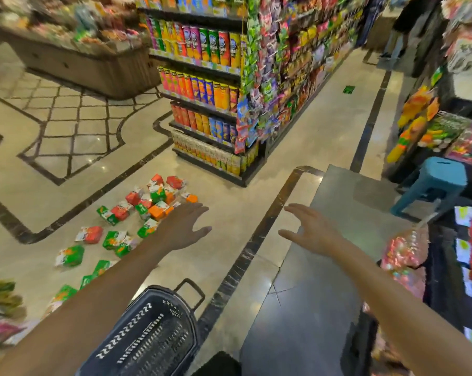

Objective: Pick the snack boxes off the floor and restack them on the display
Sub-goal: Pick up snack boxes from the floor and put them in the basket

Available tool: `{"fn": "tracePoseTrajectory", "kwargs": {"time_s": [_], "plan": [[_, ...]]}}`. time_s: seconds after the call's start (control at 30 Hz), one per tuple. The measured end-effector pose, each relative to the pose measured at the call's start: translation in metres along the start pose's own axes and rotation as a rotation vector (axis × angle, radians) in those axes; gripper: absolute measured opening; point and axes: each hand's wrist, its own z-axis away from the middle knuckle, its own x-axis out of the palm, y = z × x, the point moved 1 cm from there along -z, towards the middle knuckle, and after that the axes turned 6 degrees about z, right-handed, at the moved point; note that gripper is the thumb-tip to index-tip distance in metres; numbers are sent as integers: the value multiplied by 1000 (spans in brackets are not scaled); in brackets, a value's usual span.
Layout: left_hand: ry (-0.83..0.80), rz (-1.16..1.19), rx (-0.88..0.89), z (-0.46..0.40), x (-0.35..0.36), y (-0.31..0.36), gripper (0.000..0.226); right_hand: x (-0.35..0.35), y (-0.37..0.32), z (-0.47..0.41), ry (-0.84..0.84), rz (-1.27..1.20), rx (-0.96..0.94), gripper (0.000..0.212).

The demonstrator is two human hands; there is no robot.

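The fingers [199, 210] of the left hand [187, 229] are straight and loosely spread, holding nothing, stretched out over the scattered red, green and orange cardboard snack boxes [137, 213] on the pale marble floor [229, 213]; the hand is up in the air, not touching any of them. The right hand [314, 234] is likewise wide and empty, fingers splayed, hovering above the bare grey flat-topped counter [324, 294] on the right. Both arms reach forward together, which reads as the start of a stoop toward the heap rather than a grasp of any one box.

The boxes lie in a loose trail, thickest near the foot of the tall dark shelving unit of bright crisp tubes [210, 85] and thinning toward the lower left edge of the view. None is on the counter, so the restacking looks not yet begun (I take the bare grey top for the display, though nothing marks it so).

A dark slotted plastic shopping basket with a black handle [153, 335] stands just below the left arm, handy for gathering several boxes at once. A blue plastic stool [432, 183] sits beyond the counter.
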Motion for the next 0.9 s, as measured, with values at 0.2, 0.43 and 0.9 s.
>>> {"fn": "tracePoseTrajectory", "kwargs": {"time_s": [0.2,0.43,0.9], "plan": [[20,28,-165,-49,11,-64,78,11,-8,-124,-86,-19,-152,77],[46,116,-327,-115,12,-143,78,23,-30,-272,-263,9,-224,79],[-8,276,-625,-201,33,-266,83,69,-81,-517,-475,49,-375,75]]}}
